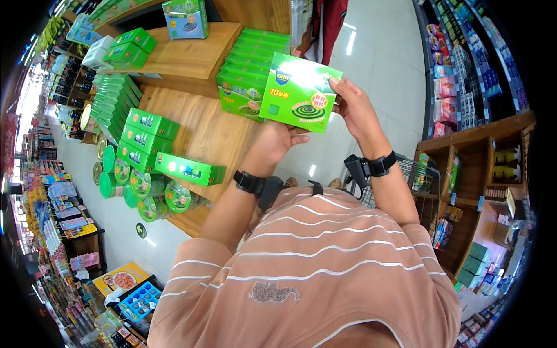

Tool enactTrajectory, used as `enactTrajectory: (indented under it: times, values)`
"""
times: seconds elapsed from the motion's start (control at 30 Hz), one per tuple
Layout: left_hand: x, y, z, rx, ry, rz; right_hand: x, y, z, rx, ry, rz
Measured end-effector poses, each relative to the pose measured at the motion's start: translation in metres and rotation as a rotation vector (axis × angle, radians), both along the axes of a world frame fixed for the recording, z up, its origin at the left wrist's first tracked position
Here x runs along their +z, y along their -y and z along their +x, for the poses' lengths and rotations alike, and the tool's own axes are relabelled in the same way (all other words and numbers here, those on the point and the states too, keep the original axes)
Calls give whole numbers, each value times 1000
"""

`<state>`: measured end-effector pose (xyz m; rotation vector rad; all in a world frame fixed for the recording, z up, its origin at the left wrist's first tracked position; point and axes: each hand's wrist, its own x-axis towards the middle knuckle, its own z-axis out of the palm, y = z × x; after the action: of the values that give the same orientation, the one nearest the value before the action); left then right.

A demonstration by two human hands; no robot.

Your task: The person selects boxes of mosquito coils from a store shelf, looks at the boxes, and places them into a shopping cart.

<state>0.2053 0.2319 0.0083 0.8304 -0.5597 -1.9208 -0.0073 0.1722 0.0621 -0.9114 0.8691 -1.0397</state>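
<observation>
A flat green box of mosquito coils (300,98), with a dark spiral printed on its face, is tilted up before me. My right hand (354,104) grips its right edge, thumb on the front. At the lower edge, my left hand (278,141) supports it from below, its fingers partly behind the box. Just left of it stands a row of matching green boxes (243,82) on the wooden display table (196,117). The held box overlaps part of that row.
Long green cartons (145,139) lie stacked on the table, with round green tubs (150,191) at its left end. A blue-green box (186,19) stands on the raised wooden step (182,48). A wire shopping cart (417,182) and wooden shelves (470,174) are at right.
</observation>
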Motion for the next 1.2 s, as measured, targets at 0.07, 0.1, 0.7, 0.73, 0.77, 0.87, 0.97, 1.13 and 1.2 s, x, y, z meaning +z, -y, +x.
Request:
enactTrajectory:
  times: [0.07, 0.1, 0.7, 0.73, 0.77, 0.87, 0.97, 1.13, 1.2]
  values:
    - [-5, -2, 10, 43, -11, 22, -2, 3, 0, -38, -52, -7]
    - [-2, -4, 15, 136, -30, 12, -2, 3, 1, -40, -49, -7]
    - [18, -16, 40, 473, 243, -319, -8, 0, 20, 125, -140, -66]
    - [17, -15, 41, 490, 239, -318, -8, -2, 21, 150, -181, -66]
    - [16, -17, 43, 509, 241, -311, -9, -5, 24, 189, -223, -63]
    - [16, -16, 43, 539, 243, -283, -9, -7, 20, 200, -297, -95]
    - [14, -16, 39, 499, 172, -278, -17, -4, 12, 218, -363, -97]
    - [6, -21, 41, 580, 173, -250, -11, -5, 20, 257, -359, -60]
    - [2, -23, 44, 581, 174, -254, -9, -2, 23, 307, -366, -25]
